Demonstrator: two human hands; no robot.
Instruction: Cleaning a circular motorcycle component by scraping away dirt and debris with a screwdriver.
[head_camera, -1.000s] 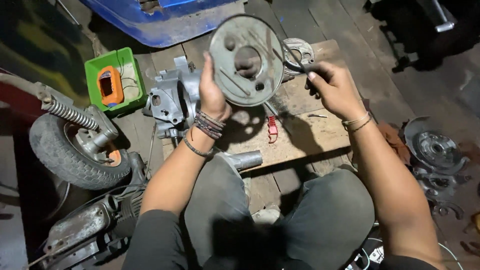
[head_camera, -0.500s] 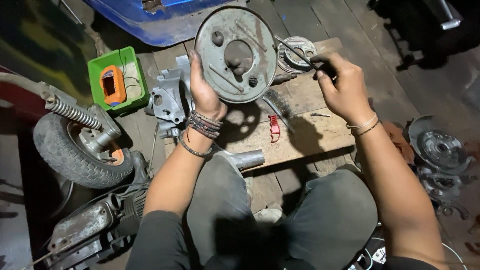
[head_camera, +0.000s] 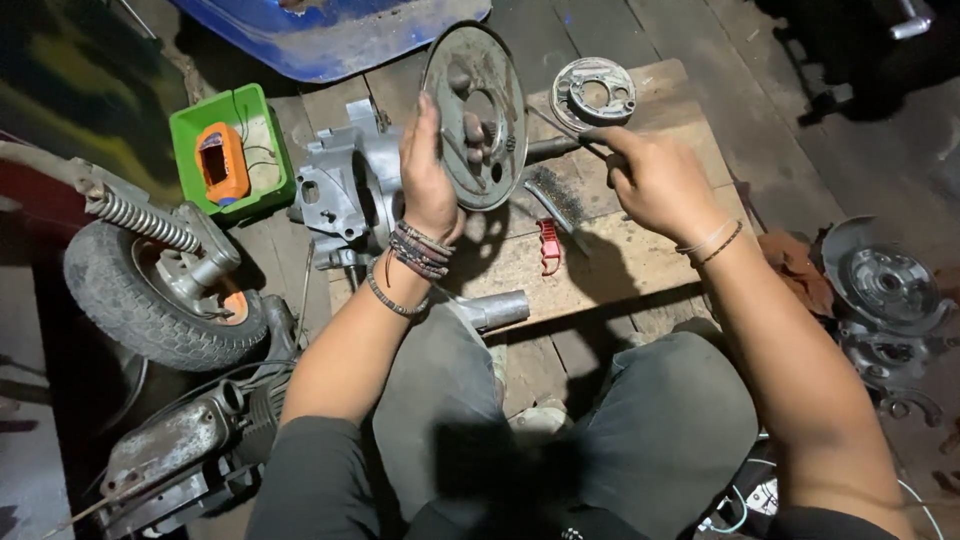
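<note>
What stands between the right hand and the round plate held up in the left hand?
Nothing visible does. The left hand holds the round metal plate upright over the wooden board. The right hand grips a thin dark tool whose tip reaches toward the plate's edge, across open space.

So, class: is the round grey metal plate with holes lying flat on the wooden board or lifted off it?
Lifted off. The left hand holds the round grey metal plate upright on edge, above the wooden board.
</note>
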